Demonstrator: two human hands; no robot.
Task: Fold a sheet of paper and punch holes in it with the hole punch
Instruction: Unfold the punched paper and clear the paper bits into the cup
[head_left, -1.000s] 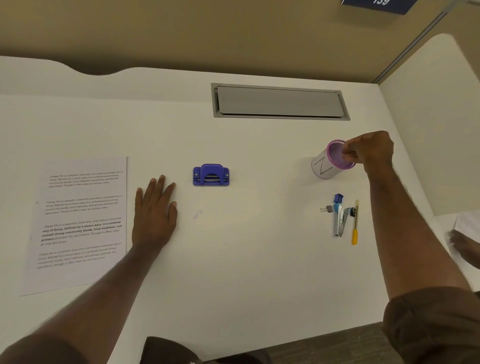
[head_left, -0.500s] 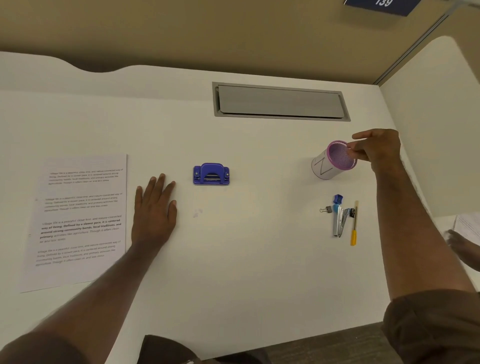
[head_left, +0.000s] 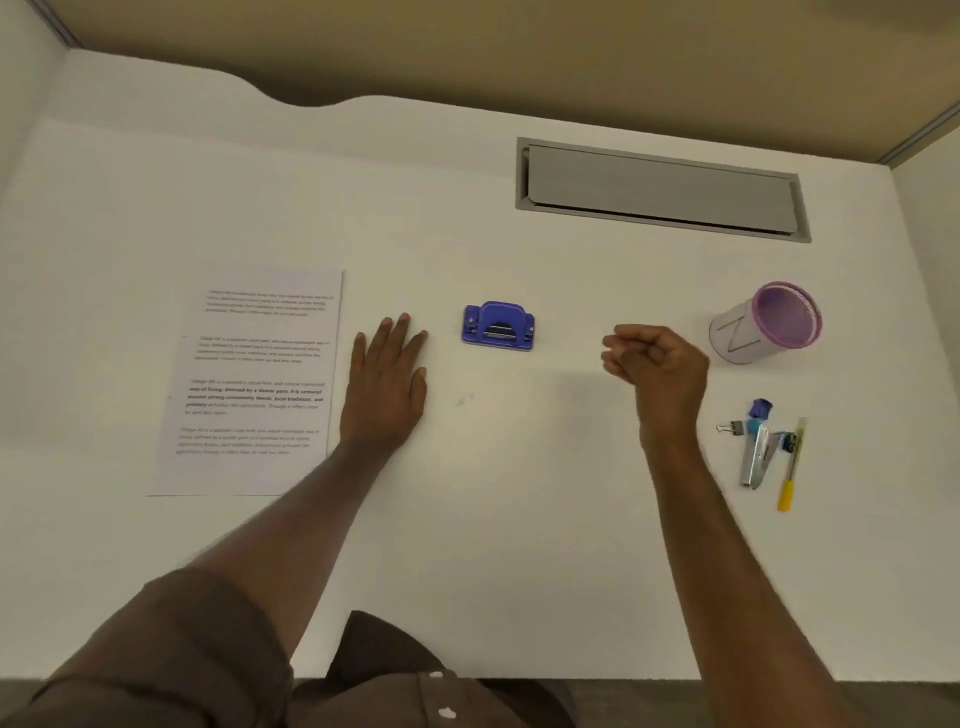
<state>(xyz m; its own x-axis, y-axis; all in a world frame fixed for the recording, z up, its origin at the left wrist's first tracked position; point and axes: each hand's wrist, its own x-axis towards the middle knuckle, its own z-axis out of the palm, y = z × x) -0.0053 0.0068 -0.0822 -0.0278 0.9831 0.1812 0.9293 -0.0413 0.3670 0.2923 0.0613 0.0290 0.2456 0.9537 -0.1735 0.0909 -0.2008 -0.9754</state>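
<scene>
Beside the hole punch (head_left: 497, 326), on its left, the left hand (head_left: 385, 385) lies flat on the tabletop (head_left: 519, 519), the sheet of paper (head_left: 254, 382) beyond it. Right of the punch, the right hand (head_left: 657, 364) hovers, fingers curled, holding nothing.

Right hand (head_left: 657, 366) off the cup (head_left: 766, 325), now toward the hole punch (head_left: 497, 323).
</scene>
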